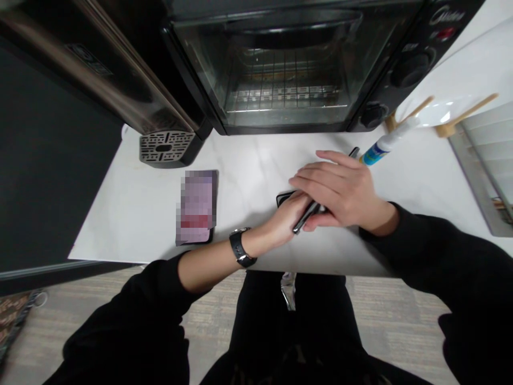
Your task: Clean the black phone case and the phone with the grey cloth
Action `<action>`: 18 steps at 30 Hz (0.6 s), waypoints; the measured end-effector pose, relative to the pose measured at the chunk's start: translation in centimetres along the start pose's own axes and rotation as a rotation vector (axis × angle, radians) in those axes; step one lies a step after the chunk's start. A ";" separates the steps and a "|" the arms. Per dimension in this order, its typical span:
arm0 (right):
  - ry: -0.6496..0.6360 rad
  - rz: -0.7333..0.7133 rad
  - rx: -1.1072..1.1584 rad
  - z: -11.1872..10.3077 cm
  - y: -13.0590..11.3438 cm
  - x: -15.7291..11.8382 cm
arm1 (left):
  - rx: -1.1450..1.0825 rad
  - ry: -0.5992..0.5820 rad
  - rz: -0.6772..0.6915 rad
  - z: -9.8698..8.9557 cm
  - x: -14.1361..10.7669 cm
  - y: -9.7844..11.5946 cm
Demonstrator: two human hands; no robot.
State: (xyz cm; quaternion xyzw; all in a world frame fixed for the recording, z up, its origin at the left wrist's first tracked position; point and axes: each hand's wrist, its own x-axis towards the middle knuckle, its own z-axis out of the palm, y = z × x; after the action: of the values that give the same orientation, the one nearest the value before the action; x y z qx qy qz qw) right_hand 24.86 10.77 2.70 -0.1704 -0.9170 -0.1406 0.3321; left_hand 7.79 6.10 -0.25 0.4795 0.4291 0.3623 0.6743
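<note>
My left hand [289,214], with a black watch [239,247] on the wrist, reaches in from the left and holds a slim dark object [306,216] with a glossy edge, perhaps a phone seen edge-on. Across it lies my right hand [340,187], fingers together over the top and thumb below, pressed to the same object. The left fingers are mostly hidden. Beneath the hands, the corner of a flat black-rimmed item [282,198] shows on the counter. Close beyond the right hand stands a white tube with a blue label [375,152], tilted in the view.
A phone [196,206] with a lit, blurred screen lies at the left of the white counter [120,214]. At the back are a black toaster oven [288,124] and a machine with a drip tray [166,147]. A clear bowl on wooden legs [444,130] is at the right.
</note>
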 end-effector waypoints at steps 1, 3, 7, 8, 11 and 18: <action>-0.008 0.030 -0.018 -0.1 0.8 -0.3 | -0.054 -0.063 -0.038 0.4 0.1 0.5; -0.026 0.090 -0.061 -0.3 2.5 -0.8 | -0.211 -0.166 -0.122 0.8 0.2 1.4; -0.082 0.247 -0.093 -0.8 4.2 -1.4 | -0.466 -0.216 -0.226 0.8 0.0 2.5; -0.105 0.305 -0.080 -0.9 4.1 -1.3 | -0.471 -0.211 -0.228 0.8 0.0 2.5; -0.119 0.455 -0.015 -0.9 3.1 -0.9 | -0.448 -0.214 -0.210 0.9 0.1 2.4; -0.073 0.264 0.036 0.0 -1.0 0.2 | -0.070 -0.078 -0.076 0.9 -0.3 2.7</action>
State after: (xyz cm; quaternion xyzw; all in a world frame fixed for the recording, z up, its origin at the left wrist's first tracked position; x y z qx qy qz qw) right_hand 24.33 9.95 2.70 -0.2884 -0.9006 -0.0728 0.3170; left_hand 8.32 6.24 2.53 0.4527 0.4076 0.3321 0.7202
